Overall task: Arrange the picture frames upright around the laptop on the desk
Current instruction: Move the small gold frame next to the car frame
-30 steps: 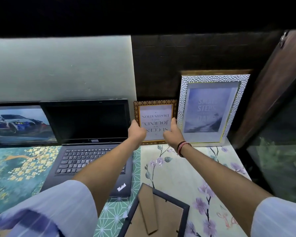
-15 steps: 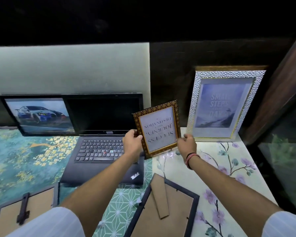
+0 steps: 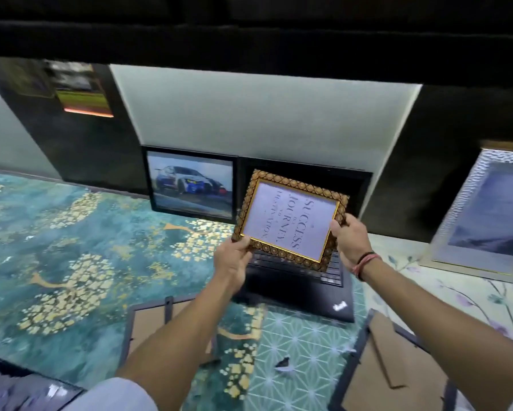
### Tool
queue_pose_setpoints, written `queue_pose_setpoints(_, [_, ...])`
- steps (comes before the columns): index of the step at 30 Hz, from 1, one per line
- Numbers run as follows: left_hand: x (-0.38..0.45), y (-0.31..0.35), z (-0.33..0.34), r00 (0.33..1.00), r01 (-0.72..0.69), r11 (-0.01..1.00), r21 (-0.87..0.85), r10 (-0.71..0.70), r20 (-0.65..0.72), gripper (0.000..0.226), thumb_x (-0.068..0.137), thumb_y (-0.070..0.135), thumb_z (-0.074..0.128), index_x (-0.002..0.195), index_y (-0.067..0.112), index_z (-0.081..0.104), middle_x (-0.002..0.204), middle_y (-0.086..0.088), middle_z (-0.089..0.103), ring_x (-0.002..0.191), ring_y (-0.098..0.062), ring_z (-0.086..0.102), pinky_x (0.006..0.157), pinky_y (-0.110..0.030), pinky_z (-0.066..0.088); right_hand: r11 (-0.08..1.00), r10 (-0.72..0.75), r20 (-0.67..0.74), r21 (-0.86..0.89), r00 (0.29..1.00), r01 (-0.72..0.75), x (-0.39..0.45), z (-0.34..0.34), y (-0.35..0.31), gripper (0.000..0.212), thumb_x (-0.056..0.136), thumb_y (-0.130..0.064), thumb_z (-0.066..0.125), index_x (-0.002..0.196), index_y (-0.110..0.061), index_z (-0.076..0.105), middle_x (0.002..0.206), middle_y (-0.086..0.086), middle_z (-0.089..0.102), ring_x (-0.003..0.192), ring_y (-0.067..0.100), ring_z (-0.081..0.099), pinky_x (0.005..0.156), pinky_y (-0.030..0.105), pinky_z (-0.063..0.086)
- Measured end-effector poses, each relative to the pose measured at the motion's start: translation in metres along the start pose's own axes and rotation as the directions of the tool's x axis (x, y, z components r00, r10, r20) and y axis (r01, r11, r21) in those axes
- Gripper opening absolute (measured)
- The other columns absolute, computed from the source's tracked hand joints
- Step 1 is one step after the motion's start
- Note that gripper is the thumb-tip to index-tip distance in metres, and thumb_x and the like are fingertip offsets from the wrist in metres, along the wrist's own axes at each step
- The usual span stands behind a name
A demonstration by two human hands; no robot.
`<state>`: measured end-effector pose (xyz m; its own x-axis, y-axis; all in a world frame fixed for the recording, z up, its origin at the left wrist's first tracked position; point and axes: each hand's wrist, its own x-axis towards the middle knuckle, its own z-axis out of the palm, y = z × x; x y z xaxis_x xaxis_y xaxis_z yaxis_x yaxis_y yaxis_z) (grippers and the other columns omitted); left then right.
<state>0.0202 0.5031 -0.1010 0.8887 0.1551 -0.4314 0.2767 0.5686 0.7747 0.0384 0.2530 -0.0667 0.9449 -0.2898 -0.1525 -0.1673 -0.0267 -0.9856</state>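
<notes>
A small gold-patterned frame (image 3: 291, 219) with a "Success" quote hangs tilted sideways in the air above the black laptop (image 3: 304, 287). My left hand (image 3: 233, 262) grips its lower left corner and my right hand (image 3: 350, 238) grips its right edge. A black frame with a racing car picture (image 3: 191, 183) stands upright against the wall, left of the laptop screen. A silver textured frame (image 3: 486, 215) leans upright at the far right. Two frames lie face down near me: one (image 3: 151, 324) under my left forearm, another (image 3: 389, 369) at lower right.
Patterned cloths cover the desk: teal and gold on the left (image 3: 59, 250), green geometric in the middle (image 3: 297, 360), floral on the right (image 3: 445, 295). A dark overhang (image 3: 249, 34) runs above. A picture (image 3: 80, 90) hangs on the dark wall panel at upper left.
I lifted the gold frame from its spot beside the silver frame and carried it left over the laptop, turning it sideways. The view swung left.
</notes>
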Motion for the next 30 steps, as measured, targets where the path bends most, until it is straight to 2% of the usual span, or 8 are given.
queue_pose_setpoints(4, [0.039, 0.075, -0.108, 0.999, -0.031, 0.997, 0.072, 0.032, -0.007, 0.034, 0.101, 0.004, 0.056, 0.132, 0.015, 0.055, 0.116, -0.011, 0.069, 0.101, -0.025, 0.065, 0.087, -0.034, 0.050, 0.969, -0.125, 0.162, -0.192, 0.979, 0.156, -0.007, 0.099, -0.038, 0.021, 0.098, -0.002, 0.054, 0.107, -0.016, 0.067, 0.102, 0.009, 0.072, 0.085, 0.021, 0.067, 0.080, 0.038, 0.059])
queue_pose_setpoints(8, [0.074, 0.133, -0.194, 0.998, 0.062, 0.969, 0.241, -0.067, 0.014, 0.025, 0.102, 0.003, 0.054, 0.128, 0.004, 0.055, 0.104, -0.012, 0.065, 0.091, -0.024, 0.064, 0.088, -0.039, 0.053, 0.837, -0.193, 0.347, -0.430, 0.918, 0.339, 0.003, 0.228, -0.062, 0.021, 0.093, -0.009, 0.059, 0.106, -0.017, 0.073, 0.105, 0.014, 0.076, 0.088, 0.015, 0.064, 0.089, 0.048, 0.057])
queue_pose_setpoints(14, [0.135, 0.190, -0.286, 0.972, 0.221, 0.975, 0.015, -0.219, -0.080, 0.013, 0.103, -0.004, 0.047, 0.112, 0.000, 0.055, 0.102, -0.015, 0.061, 0.099, -0.032, 0.058, 0.107, -0.047, 0.044, 0.707, -0.273, 0.362, -0.553, 0.891, 0.441, 0.002, 0.419, -0.121, 0.022, 0.081, -0.027, 0.080, 0.094, -0.017, 0.066, 0.080, 0.002, 0.069, 0.073, 0.016, 0.062, 0.071, 0.032, 0.052])
queue_pose_setpoints(18, [0.173, 0.216, -0.312, 0.944, 0.275, 0.949, -0.153, -0.297, -0.146, 0.034, 0.100, -0.016, 0.028, 0.077, 0.005, 0.041, 0.077, -0.009, 0.034, 0.062, -0.022, 0.033, 0.063, -0.032, 0.037, 0.591, -0.248, 0.487, -0.609, 0.838, 0.529, 0.006, 0.513, -0.147, 0.012, 0.089, -0.018, 0.071, 0.101, -0.015, 0.071, 0.093, 0.002, 0.071, 0.090, 0.019, 0.065, 0.088, 0.033, 0.054])
queue_pose_setpoints(21, [0.200, 0.229, -0.328, 0.942, 0.275, 0.944, -0.181, -0.303, -0.147, 0.037, 0.098, -0.017, 0.024, 0.074, 0.007, 0.036, 0.073, -0.008, 0.027, 0.055, -0.021, 0.031, 0.058, -0.030, 0.029, 0.525, -0.185, 0.539, -0.653, 0.822, 0.546, 0.012, 0.557, -0.155, 0.036, 0.094, 0.000, 0.050, 0.120, -0.017, 0.070, 0.107, 0.003, 0.069, 0.097, 0.017, 0.061, 0.087, 0.026, 0.048])
queue_pose_setpoints(24, [0.222, 0.246, -0.338, 0.943, 0.273, 0.943, -0.189, -0.302, -0.140, 0.036, 0.100, -0.015, 0.027, 0.074, 0.008, 0.037, 0.073, -0.007, 0.027, 0.058, -0.018, 0.030, 0.058, -0.028, 0.031, 0.453, -0.110, 0.567, -0.703, 0.817, 0.549, 0.028, 0.587, -0.154, 0.060, 0.089, 0.009, 0.043, 0.139, -0.020, 0.060, 0.140, 0.006, 0.061, 0.126, 0.022, 0.058, 0.099, 0.025, 0.045])
queue_pose_setpoints(27, [0.245, 0.258, -0.345, 0.951, 0.244, 0.945, -0.216, -0.277, -0.138, 0.036, 0.097, -0.019, 0.027, 0.075, 0.008, 0.038, 0.078, -0.007, 0.035, 0.064, -0.018, 0.032, 0.062, -0.032, 0.037, 0.397, -0.050, 0.559, -0.750, 0.828, 0.530, 0.045, 0.603, -0.151, 0.076, 0.083, 0.007, 0.038, 0.146, -0.034, 0.050, 0.153, 0.007, 0.048, 0.129, 0.030, 0.056, 0.101, 0.034, 0.052])
queue_pose_setpoints(30, [0.268, 0.263, -0.347, 0.947, 0.241, 0.942, -0.234, -0.280, -0.155, 0.035, 0.095, -0.020, 0.030, 0.074, 0.006, 0.040, 0.083, -0.007, 0.037, 0.070, -0.018, 0.037, 0.075, -0.037, 0.036, 0.308, -0.025, 0.554, -0.788, 0.832, 0.534, 0.059, 0.611, -0.148, 0.078, 0.084, 0.007, 0.038, 0.152, -0.032, 0.041, 0.155, 0.010, 0.039, 0.139, 0.037, 0.040, 0.114, 0.049, 0.039])
